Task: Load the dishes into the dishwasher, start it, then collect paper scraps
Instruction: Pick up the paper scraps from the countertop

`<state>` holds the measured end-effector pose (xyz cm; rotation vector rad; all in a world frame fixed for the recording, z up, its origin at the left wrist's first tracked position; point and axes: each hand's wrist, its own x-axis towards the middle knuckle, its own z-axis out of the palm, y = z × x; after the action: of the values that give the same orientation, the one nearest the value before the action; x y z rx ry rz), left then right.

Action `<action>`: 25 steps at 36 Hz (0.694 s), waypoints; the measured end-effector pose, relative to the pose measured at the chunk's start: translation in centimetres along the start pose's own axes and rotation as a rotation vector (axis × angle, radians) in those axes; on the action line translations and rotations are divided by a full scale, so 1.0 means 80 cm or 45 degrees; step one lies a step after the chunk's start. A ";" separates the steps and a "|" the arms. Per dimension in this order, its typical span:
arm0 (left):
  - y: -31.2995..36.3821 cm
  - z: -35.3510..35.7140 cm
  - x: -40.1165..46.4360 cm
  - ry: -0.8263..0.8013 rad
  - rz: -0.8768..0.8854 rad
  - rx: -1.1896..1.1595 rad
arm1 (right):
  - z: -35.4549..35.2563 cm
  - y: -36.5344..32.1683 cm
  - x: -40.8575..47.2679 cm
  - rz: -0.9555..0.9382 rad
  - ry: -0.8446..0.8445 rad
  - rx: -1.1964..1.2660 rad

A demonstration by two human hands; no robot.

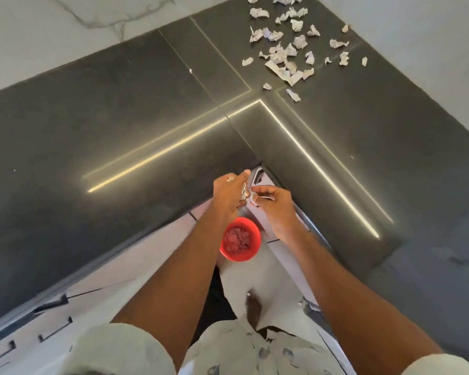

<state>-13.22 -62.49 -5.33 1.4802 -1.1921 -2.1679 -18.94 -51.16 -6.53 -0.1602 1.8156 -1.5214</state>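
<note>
Left hand (229,196) and right hand (275,205) meet over the inner corner of the dark L-shaped desk (119,117), each with fingers curled and clamped on crumpled paper; the pieces (244,191) sit between the two hands. Remaining paper scraps (284,47) lie scattered on the far corner of the desk, well apart from the hands. Red bowl (240,239) with scraps inside sits on the floor below the hands.

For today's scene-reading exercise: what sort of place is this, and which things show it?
Probably a home kitchen: a dark L-shaped countertop, cabinet fronts with handles beneath it, and a marble-look wall behind.
</note>
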 end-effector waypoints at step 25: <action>-0.329 -0.036 0.071 0.255 -0.383 -0.195 | 0.010 0.329 0.037 0.598 0.388 0.523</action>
<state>-7.37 -50.76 -29.01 1.8536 -0.7601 -2.1680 -11.17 -45.81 -31.33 0.6811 1.5655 -1.5835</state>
